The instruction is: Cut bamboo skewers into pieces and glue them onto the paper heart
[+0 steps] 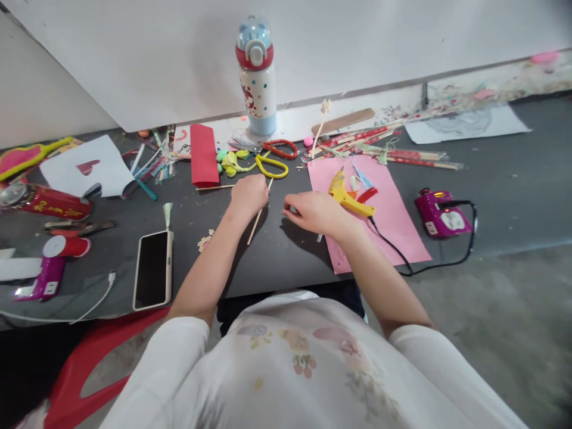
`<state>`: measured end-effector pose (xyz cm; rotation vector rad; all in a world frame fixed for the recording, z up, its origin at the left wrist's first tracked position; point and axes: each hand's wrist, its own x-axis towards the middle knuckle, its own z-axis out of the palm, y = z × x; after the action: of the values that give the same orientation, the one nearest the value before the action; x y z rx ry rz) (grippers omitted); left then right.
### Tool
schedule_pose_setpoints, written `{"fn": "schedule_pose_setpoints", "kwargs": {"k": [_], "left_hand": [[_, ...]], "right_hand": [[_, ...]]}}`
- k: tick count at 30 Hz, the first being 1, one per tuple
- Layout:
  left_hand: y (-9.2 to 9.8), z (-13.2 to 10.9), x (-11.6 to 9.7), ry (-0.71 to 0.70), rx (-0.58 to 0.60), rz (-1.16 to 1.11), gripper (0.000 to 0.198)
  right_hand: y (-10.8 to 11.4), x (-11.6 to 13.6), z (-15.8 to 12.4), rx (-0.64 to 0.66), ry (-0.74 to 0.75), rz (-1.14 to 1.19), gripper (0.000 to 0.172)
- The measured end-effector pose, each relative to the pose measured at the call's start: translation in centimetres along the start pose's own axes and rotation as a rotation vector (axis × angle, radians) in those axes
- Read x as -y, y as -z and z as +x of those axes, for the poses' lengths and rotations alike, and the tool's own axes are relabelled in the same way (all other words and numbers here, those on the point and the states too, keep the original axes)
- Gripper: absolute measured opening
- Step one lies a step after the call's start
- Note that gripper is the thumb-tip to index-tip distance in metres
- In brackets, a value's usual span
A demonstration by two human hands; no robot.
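My left hand (pixel 249 195) is closed around a thin wooden stick (pixel 255 226), which slants down towards me over the dark table. Another light stick (pixel 214 187) lies flat just left of that hand. My right hand (pixel 313 211) hovers to the right with its fingers curled in; whatever they may hold is hidden. Beside the right wrist, a yellow hot glue gun (pixel 351 199) lies on pink paper (pixel 388 232). Scissors with one red and one yellow handle loop (pixel 272 167) rest behind my left hand. A small cluster of pale wooden pieces (pixel 205 241) sits near my left forearm.
A drink bottle (pixel 258 83) stands at the back by a folded red paper (pixel 204 155). Wrapped sticks (pixel 415 156) lie behind the pink paper. A purple power adapter (pixel 443 213) feeds the glue gun's cord. Left are a phone (pixel 153 271) and a red can (pixel 49 201).
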<state>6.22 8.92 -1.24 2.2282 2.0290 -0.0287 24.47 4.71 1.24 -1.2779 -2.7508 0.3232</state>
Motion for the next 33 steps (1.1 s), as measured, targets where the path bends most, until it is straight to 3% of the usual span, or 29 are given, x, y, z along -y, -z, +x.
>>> {"fn": "schedule_pose_setpoints", "kwargs": {"k": [4,10,23,28,33], "left_hand": [[1.2,0.2,2.5,0.072,0.011,0.070,0.020],[1.4,0.3,4.3,0.001,0.010,0.086,0.021],[0.2,0.4,4.4,-0.104,-0.031,0.136,0.025],[1.1,-1.4,3.5,-0.187,-0.157,0.104,0.024],[2.2,-3.7,2.0,-0.272,-0.243,0.035,0.020]], "right_hand": [[-0.2,-0.9,1.6,-0.062,0.026,0.044,0.021],[-1.7,-1.6,2.5,-0.066,0.004,0.079,0.024],[-2.9,-1.9,2.2,-0.082,0.002,0.040,0.024],[-3.1,-2.0,2.3,-0.186,-0.080,0.088,0.026],[-3.5,-1.9,2.5,-0.330,-0.109,0.296,0.027]]}}
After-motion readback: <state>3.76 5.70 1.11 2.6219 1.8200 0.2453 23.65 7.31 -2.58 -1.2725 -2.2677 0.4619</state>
